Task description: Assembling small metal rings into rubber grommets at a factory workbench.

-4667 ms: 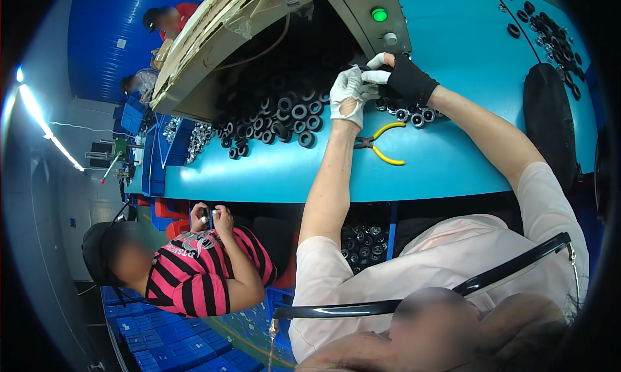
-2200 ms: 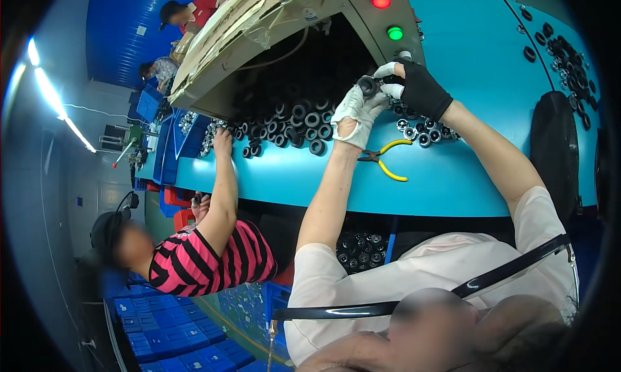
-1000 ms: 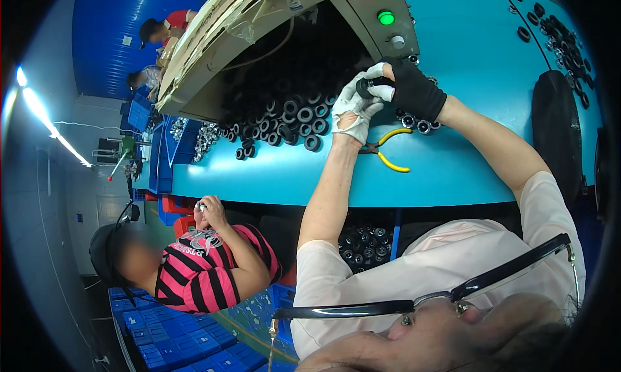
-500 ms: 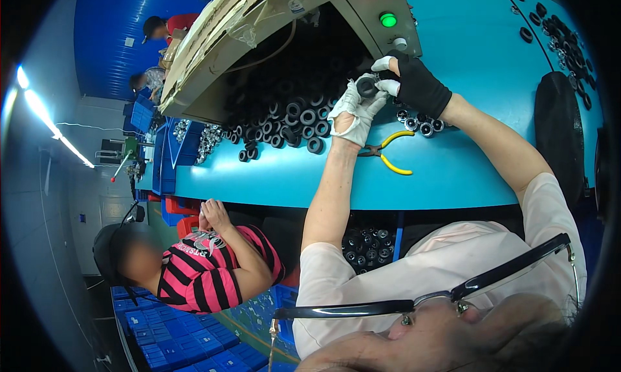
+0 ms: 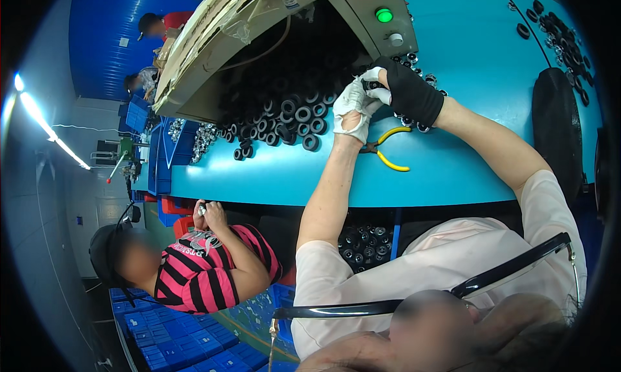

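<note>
My left hand (image 5: 354,108), in a white glove, is closed around a small black ring (image 5: 372,85). Most of that ring is hidden by fingers. My right hand (image 5: 412,95) wears a black glove with white-covered fingertips. Its fingers close on the same ring from the right, meeting my left fingers. Just below the hands lie pliers (image 5: 392,157) with yellow handles, their jaws near my left wrist. Small silver-and-black round parts (image 5: 422,127) show on the table beneath and beyond my right hand.
A pile of black rings (image 5: 303,114) spreads before a grey machine (image 5: 396,16) with a green button. Blue bins (image 5: 160,158) stand at the left. A person in a striped shirt (image 5: 213,268) sits at my left. A dark elongated object (image 5: 557,129) lies at the right.
My right hand has moved down and turned over the ring, covering more of it. More silver parts now show beyond it. The co-worker's hands have shifted slightly, showing a small shiny piece.
</note>
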{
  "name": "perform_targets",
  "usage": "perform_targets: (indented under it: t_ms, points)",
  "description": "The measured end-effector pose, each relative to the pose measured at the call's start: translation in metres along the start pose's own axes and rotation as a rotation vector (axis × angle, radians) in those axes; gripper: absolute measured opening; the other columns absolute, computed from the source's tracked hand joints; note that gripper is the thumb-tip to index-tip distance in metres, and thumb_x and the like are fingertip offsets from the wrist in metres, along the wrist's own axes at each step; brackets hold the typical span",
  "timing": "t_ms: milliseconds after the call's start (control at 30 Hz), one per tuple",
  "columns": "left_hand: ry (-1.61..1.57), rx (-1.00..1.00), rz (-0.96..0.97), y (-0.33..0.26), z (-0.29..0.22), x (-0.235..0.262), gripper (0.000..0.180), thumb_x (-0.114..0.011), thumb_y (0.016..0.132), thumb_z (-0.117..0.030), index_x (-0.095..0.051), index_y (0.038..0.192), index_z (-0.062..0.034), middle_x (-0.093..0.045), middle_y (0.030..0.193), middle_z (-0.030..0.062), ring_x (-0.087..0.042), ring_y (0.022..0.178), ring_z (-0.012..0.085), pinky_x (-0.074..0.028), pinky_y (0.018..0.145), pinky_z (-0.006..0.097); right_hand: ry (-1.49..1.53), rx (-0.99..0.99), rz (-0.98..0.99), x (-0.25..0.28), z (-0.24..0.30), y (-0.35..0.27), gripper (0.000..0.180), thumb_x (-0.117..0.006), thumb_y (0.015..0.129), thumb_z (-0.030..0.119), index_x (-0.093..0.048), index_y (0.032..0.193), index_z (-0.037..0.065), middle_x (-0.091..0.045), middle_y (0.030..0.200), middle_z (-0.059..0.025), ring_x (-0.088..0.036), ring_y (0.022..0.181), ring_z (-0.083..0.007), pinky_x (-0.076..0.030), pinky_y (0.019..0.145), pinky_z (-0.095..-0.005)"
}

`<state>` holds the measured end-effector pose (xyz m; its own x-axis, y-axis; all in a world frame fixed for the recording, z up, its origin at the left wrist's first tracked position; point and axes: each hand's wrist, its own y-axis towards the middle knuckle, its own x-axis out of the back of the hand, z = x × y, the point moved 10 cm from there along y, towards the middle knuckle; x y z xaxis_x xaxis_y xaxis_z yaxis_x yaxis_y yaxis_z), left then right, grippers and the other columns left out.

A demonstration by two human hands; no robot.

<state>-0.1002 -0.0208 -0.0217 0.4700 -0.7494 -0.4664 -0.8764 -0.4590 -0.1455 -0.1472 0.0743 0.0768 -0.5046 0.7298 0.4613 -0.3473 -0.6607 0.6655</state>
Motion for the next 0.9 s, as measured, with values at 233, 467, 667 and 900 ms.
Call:
perform_targets:
  t_ms: [233,467,667,900]
  points:
    - [0.056,-0.062,0.076,-0.003,-0.008,-0.012,0.031,-0.053,0.092,-0.025,-0.052,0.113,-0.0021,-0.057,0.101,0.0082,-0.060,0.090,0.0189,-0.052,0.081,0.035,0.074,0.004,0.042,0.001,-0.010,0.001,0.018,-0.063,0.073,0.006,-0.056,0.088,-0.001,-0.057,0.084,-0.0155,-0.057,0.080,-0.0305,-0.047,0.072,-0.0352]
    - [0.210,-0.143,0.173,-0.007,-0.017,-0.026,0.033,-0.054,0.090,-0.013,-0.046,0.117,0.0039,-0.056,0.106,0.0111,-0.059,0.091,0.0164,-0.051,0.078,0.027,0.164,-0.153,0.067,0.003,-0.028,-0.001,0.038,-0.067,0.066,0.007,-0.055,0.100,-0.002,-0.059,0.097,-0.0184,-0.059,0.092,-0.0309,-0.046,0.079,-0.0350]
    - [0.403,-0.254,0.056,-0.009,-0.020,-0.025,0.037,-0.059,0.085,-0.002,-0.041,0.117,0.0050,-0.057,0.100,0.0126,-0.060,0.084,0.0146,-0.052,0.073,0.025,-0.022,-0.021,0.157,-0.004,-0.018,0.001,0.037,-0.067,0.066,0.005,-0.055,0.100,-0.003,-0.062,0.080,-0.0184,-0.062,0.076,-0.0308,-0.049,0.070,-0.0338]
    - [0.398,-0.304,0.110,-0.013,-0.029,-0.032,0.062,-0.059,0.083,0.002,-0.023,0.134,0.0030,-0.054,0.109,0.0174,-0.059,0.090,0.0193,-0.051,0.079,0.027,0.153,-0.076,0.119,0.000,-0.015,0.000,0.031,-0.067,0.067,0.004,-0.055,0.096,-0.001,-0.061,0.084,-0.0168,-0.061,0.079,-0.0299,-0.048,0.070,-0.0337]
